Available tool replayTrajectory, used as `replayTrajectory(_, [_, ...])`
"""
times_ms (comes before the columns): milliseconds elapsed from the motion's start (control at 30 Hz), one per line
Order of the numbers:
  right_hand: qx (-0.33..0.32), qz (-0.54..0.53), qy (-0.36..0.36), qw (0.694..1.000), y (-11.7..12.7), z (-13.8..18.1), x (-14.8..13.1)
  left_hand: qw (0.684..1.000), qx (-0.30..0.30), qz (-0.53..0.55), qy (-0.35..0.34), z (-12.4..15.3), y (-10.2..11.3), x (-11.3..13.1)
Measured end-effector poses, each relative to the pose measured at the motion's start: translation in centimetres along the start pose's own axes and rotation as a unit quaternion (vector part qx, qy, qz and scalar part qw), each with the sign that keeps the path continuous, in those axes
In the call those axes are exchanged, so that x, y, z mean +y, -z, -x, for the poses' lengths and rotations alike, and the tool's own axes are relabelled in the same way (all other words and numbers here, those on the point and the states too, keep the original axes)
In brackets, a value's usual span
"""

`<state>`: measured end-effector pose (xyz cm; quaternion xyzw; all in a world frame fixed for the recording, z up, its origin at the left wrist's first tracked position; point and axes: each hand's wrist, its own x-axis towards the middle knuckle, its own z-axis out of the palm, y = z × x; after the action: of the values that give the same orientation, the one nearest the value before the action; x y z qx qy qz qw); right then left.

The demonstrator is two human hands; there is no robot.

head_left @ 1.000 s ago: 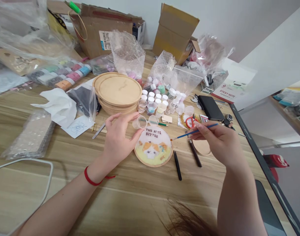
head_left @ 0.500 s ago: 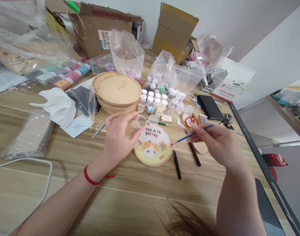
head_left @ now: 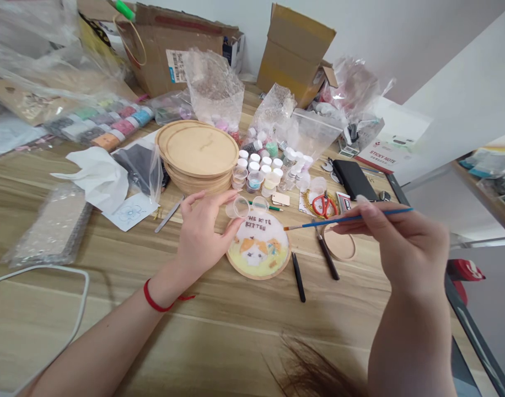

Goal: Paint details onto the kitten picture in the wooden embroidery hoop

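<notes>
The table (head_left: 211, 342) bears tweezers (head_left: 298, 278) — and a kitten plaque (head_left: 258, 266).

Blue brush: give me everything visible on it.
The brush is slim, with a blue handle and a small brownish tip; its material is too fine to make out. The right hand grips the handle between thumb and fingers. It slants gently in view, tip left and lower, handle end right. The tip is at the round kitten picture's right edge; contact can't be confirmed.
</notes>
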<state>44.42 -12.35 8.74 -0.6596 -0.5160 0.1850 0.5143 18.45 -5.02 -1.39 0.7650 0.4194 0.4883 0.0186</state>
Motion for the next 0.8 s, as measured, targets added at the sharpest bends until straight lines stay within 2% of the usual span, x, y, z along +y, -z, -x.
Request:
replayTrajectory(67, [0.022, -0.047, 0.025, 0.998, -0.5, 0.5, -0.5, 1.000, -0.008, 0.007, -0.010, 0.1, -0.1, 0.2])
replayTrajectory(133, [0.017, -0.076, 0.042, 0.996, -1.3, 1.0, -0.9, 0.999, -0.020, 0.010, -0.025, 0.2, -0.1, 0.4])
replayTrajectory(267, [-0.052, -0.054, 0.082, 0.994, -2.8, 1.8, -1.1, 0.997, -0.042, 0.025, -0.059, 0.2, 0.2, 0.8])
replayTrajectory(367, [-0.112, -0.016, 0.123, 0.986, -3.2, 2.0, -0.9, 0.995, -0.052, 0.035, -0.074, 0.1, 0.4, 1.0])
replayTrajectory(433, [-0.133, 0.002, 0.124, 0.983, -3.2, 2.0, -0.7, 0.995, -0.049, 0.034, -0.080, 0.0, 0.5, 1.0])
replayTrajectory(500, [-0.134, -0.019, 0.089, 0.987, -3.4, 2.1, -0.5, 0.995, -0.044, 0.031, -0.083, 0.1, 0.5, 0.9])
replayTrajectory(600, [-0.117, -0.108, -0.012, 0.987, -4.5, 1.9, 0.2, 0.995, -0.040, 0.029, -0.081, 0.1, 0.4, 0.9])
replayTrajectory(700, [-0.127, -0.193, -0.108, 0.967, -5.8, 1.1, 1.3, 0.998, -0.020, 0.018, -0.065, 0.0, 0.4, 0.8])
replayTrajectory(800, [-0.153, -0.228, -0.157, 0.949, -6.0, 0.0, 2.4, 0.998, 0.009, 0.002, -0.061, -0.1, 0.5, 0.8])
